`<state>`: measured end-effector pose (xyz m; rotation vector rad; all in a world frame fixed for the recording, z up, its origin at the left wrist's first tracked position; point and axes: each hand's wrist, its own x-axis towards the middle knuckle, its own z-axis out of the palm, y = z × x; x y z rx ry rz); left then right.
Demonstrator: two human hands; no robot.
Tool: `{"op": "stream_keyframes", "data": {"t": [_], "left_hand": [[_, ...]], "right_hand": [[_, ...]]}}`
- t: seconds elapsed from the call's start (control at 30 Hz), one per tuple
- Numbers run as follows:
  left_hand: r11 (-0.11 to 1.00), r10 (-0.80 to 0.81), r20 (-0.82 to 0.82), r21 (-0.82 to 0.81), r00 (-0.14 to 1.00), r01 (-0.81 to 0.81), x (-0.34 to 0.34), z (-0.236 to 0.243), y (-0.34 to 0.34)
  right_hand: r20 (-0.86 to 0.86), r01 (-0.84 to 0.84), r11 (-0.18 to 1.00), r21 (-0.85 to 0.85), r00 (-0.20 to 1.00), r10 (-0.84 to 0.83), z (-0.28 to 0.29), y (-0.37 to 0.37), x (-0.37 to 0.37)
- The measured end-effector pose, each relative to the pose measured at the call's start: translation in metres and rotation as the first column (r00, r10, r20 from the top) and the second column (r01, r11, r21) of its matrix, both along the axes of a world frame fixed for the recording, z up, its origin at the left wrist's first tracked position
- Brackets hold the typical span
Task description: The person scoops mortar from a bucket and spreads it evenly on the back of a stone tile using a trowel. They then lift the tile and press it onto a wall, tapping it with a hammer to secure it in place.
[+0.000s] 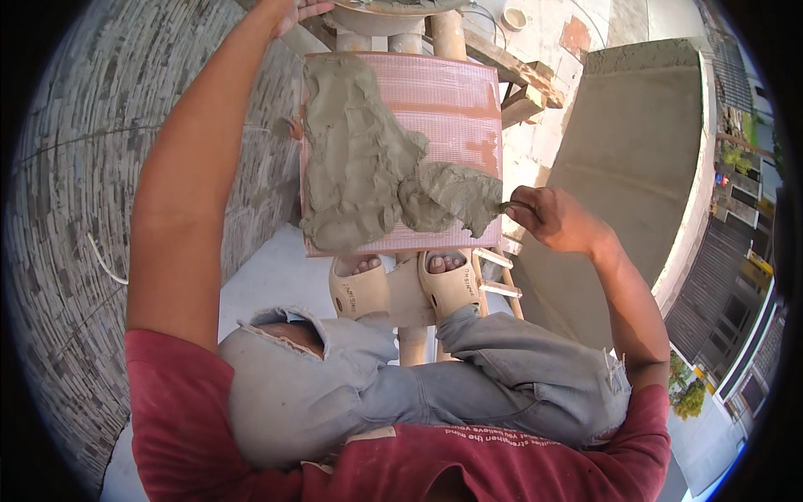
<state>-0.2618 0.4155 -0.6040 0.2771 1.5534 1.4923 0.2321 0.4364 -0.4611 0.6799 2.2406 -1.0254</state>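
Observation:
A large reddish tile (443,84) lies before my feet with its ribbed face up. Thick wet grey mortar (347,159) covers its left side and reaches toward the middle of the near edge. My right hand (548,217) is closed round the handle of a trowel (468,194), just off the tile's right edge. Mortar coats the trowel's blade, which is over the tile's lower right part. At the top edge of the picture, my left hand (288,12) has its fingers stretched out beside a round basin (393,7) with mortar at its rim; the frame cuts off part of this hand.
My feet, in beige slides (361,289), stand on a support close to the tile's near edge. A stacked-stone wall (125,184) rises at left. At right is a grey plastered wall (627,151). Wooden beams (523,79) and a ladder (500,284) are near the tile.

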Motion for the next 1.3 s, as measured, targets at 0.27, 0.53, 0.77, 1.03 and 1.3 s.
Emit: {"op": "stream_keyframes", "data": {"t": [0.27,0.53,0.77,1.03,1.3], "left_hand": [[0.999,-0.030,0.008,0.017,1.000,0.030,-0.008,-0.003,0.003],[0.999,-0.021,-0.011,0.038,1.000,0.022,-0.007,0.004,-0.003],[0.999,-0.030,-0.036,0.025,0.999,0.031,-0.003,0.004,0.000],[0.998,-0.040,-0.043,0.042,0.998,0.042,-0.004,0.009,-0.005],[0.999,-0.025,-0.047,0.027,0.999,0.026,-0.002,0.011,-0.005]], "right_hand": [[0.150,-0.157,0.985,0.068,0.978,0.146,-0.018,0.001,0.009],[0.523,0.191,0.979,-0.069,0.843,-0.127,0.001,0.031,0.006],[0.548,0.240,0.964,-0.118,0.825,-0.138,-0.030,0.029,0.042],[0.238,0.003,0.999,0.053,0.971,-0.016,0.009,0.040,0.041],[0.282,-0.003,0.999,0.051,0.959,-0.011,-0.022,0.019,0.057]]}}
